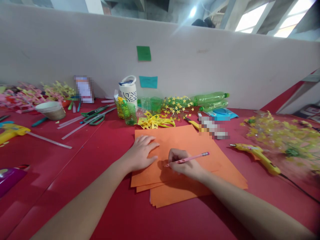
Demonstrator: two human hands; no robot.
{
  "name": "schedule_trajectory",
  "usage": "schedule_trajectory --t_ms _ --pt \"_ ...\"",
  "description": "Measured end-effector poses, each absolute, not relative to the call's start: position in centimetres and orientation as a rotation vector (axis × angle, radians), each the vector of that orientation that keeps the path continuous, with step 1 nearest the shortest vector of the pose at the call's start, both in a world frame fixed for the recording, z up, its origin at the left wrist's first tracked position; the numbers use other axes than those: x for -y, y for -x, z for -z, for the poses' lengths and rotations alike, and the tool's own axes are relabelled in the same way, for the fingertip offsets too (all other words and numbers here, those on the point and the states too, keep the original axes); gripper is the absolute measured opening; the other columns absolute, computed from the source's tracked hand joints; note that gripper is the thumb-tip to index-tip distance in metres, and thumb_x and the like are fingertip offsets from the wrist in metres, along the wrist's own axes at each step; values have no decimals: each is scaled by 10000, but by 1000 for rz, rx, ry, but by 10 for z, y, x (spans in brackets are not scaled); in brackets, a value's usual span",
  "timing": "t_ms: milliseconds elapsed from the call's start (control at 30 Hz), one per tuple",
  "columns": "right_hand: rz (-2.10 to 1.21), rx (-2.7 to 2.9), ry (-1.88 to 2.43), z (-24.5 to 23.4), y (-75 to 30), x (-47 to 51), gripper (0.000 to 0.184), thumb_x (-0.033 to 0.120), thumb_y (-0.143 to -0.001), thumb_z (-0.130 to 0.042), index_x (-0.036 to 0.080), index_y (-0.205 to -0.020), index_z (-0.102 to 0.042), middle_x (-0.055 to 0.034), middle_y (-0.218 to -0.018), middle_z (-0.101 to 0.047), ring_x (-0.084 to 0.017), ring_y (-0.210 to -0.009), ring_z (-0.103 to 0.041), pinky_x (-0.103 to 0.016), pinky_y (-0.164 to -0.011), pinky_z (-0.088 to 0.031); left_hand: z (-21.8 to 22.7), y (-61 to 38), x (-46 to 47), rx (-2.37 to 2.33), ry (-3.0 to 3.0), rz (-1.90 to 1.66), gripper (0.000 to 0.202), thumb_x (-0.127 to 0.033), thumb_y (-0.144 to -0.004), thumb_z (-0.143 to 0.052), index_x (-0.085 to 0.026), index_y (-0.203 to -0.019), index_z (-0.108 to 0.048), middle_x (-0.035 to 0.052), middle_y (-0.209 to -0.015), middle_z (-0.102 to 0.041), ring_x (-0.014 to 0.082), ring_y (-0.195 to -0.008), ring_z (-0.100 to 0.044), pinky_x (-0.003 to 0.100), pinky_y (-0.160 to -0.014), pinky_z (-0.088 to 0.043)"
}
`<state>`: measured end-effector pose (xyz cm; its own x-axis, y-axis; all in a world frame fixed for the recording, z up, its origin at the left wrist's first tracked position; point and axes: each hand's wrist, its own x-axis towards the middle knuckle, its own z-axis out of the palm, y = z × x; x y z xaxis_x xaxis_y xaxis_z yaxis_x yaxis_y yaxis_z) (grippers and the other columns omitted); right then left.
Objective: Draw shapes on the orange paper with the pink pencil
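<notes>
Several sheets of orange paper (175,136) lie in an uneven stack on the red table. My left hand (143,153) rests flat on the stack's left side, its fingers spread. A pink pencil (191,158) with an eraser end is gripped in my right hand (186,165), its tip down at the middle of the top sheet. A faint line shows on the paper right of that hand; any mark under the tip is too small to make out.
Yellow star cutouts (155,120), green plastic bottles (211,99) and a white tumbler (128,91) stand behind the paper. A yellow glue gun (260,156) with a cord lies right, another glue gun (13,132) left. Green-handled scissors (96,116) lie near a paper cup (51,111).
</notes>
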<state>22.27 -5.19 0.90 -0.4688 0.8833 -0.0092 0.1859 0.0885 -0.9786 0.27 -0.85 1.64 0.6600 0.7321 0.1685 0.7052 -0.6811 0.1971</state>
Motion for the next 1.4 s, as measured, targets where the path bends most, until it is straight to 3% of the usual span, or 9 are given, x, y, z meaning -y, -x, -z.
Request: schedule_trajectory --t_ms 200,1400 --pt "-1455 1758 1093 -6 -222 50 66 118 -702 -527 176 -689 -498 57 -521 -507 -74 -422 -465 -164 -383 -335 -17 -3 10 -1206 -2714 -329 554 -552 -783 -577 -204 -1213 -539 120 -1317 -433 318 -1209 -368 476 -1030 -277" --pt "-1237 1814 1185 -2 -217 49 100 151 -722 -485 198 -665 -416 68 -502 -467 -79 -429 -440 -191 -427 -297 -17 -4 11 -1210 -2684 -340 551 -522 -761 -605 -205 -1207 -539 120 -1328 -429 321 -1216 -361 477 -1033 -268"
